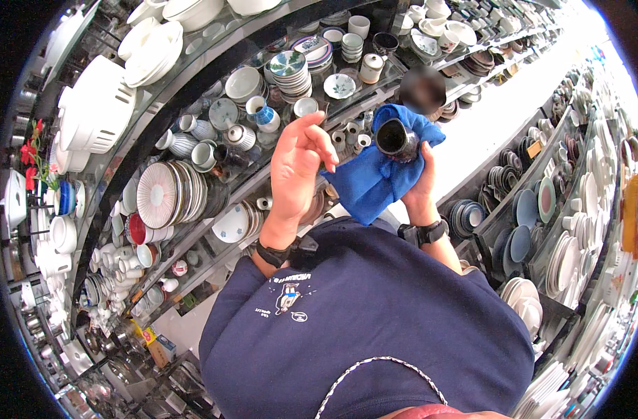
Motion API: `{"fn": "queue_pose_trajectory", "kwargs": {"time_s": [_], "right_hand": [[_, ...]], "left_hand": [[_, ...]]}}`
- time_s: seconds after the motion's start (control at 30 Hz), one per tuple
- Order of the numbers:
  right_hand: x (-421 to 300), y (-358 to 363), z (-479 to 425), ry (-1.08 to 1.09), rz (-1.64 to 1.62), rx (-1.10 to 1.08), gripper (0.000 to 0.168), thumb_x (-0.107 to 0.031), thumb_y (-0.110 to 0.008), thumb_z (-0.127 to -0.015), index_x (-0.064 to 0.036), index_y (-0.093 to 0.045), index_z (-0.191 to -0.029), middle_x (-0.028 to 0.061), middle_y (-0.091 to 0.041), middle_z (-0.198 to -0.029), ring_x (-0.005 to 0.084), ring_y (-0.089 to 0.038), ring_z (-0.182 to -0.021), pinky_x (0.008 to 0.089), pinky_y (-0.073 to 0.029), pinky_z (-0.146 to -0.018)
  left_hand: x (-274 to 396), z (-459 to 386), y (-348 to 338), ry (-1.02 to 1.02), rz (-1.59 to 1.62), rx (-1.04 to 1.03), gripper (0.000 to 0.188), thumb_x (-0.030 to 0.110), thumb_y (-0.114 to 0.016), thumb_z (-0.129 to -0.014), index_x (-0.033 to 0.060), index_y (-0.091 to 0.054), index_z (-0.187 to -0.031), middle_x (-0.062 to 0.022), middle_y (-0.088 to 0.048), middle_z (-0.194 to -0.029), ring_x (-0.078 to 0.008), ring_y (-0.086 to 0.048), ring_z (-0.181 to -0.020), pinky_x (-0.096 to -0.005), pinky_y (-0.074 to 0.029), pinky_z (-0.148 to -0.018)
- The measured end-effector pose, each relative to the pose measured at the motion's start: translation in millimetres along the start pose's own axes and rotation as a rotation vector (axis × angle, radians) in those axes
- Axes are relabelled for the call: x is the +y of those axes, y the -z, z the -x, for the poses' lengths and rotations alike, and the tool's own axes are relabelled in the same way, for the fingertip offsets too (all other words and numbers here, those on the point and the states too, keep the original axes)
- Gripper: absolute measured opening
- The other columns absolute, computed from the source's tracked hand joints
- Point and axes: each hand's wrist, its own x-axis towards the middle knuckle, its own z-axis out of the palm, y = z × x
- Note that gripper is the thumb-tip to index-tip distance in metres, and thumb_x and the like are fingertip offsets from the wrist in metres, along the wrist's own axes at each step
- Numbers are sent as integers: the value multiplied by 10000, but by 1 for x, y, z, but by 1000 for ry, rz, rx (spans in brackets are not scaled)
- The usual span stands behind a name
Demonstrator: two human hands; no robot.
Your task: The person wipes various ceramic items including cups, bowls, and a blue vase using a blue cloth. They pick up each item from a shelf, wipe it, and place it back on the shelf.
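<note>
My left hand [300, 162] is raised at the centre-left, palm showing and fingers loosely bent and apart, with nothing held in it. To its right, my right hand [422, 180] grips a blue cloth [384, 183] and, through it, a dark glazed ceramic cup [397, 139]. The cup is tilted, its round mouth turned towards my view. Part of the cloth bunches behind the cup, and a corner hangs down to the left. My right thumb lies along the cup's side; the other fingers are mostly hidden by the cloth.
Glass shelves crowded with ceramics line the left: a stack of striped plates [175, 196], a blue-and-white jug [263, 112], stacked bowls [289, 73]. Racks of blue plates [526, 207] and white dishes stand on the right. A blurred round patch [422, 90] lies beyond the cloth.
</note>
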Motion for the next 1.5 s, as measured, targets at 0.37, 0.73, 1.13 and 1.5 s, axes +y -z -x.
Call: {"fn": "queue_pose_trajectory", "kwargs": {"time_s": [0.37,0.73,1.13,1.5], "right_hand": [[-13,-18,12,25,-90,1,654,-469,-632,-970,-57,-483,-1454,145,-632,-1352,302,-624,-1191,481,-484,-1078],[-24,-21,22,106,-98,43,602,-462,-590,-984,-26,-547,-1396,156,-658,-1320,313,-627,-1198,487,-473,-1091],[-5,-32,18,90,-54,-27,635,-469,-596,-979,-40,-507,-1439,141,-616,-1380,302,-594,-1248,476,-427,-1137],[1,-45,19,116,308,3,625,-395,-583,-1023,-25,-422,-1500,140,-546,-1467,275,-540,-1336,437,-407,-1165]], "left_hand": [[-13,-6,-28,-113,-816,-158,636,439,-567,-1028,52,-460,-1521,-116,-557,-1139,-242,-550,-1057,-366,-468,-910],[-30,22,-30,-221,-1044,25,259,30,-890,-661,47,-778,-894,-59,-612,-1046,-200,-607,-948,-313,-498,-830],[-21,5,-45,-219,-1133,-91,724,446,-815,-823,6,-590,-1353,-194,-550,-1362,-383,-537,-1251,-462,-422,-1085],[-30,-1,-49,-275,-924,-29,739,118,-881,-718,13,-536,-1363,-165,-591,-1345,-361,-575,-1250,-444,-448,-1083]]}}
